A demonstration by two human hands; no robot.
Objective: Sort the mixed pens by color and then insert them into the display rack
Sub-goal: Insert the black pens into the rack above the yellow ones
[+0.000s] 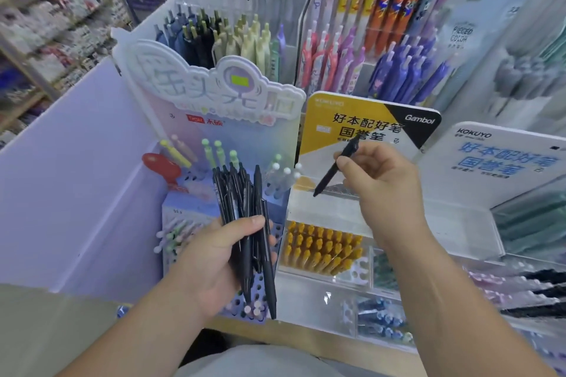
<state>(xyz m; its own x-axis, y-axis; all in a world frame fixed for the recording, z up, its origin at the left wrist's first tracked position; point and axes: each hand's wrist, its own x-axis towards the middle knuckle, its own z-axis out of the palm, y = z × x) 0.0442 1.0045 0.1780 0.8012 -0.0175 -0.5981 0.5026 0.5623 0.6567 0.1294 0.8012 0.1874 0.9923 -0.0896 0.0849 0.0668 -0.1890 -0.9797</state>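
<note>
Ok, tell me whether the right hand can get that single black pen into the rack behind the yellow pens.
Probably yes. The right hand holds the single black pen tip-down just above that rack, nothing lying between; the left hand with its bundle sits off to the side.

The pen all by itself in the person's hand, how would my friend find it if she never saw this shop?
Start at the yellow and black sign in the middle of the pen displays. Right in front of it the right hand pinches one black pen, tilted with its tip pointing down to the left. It is alone, unlike the black pens bunched in the left hand.
</note>
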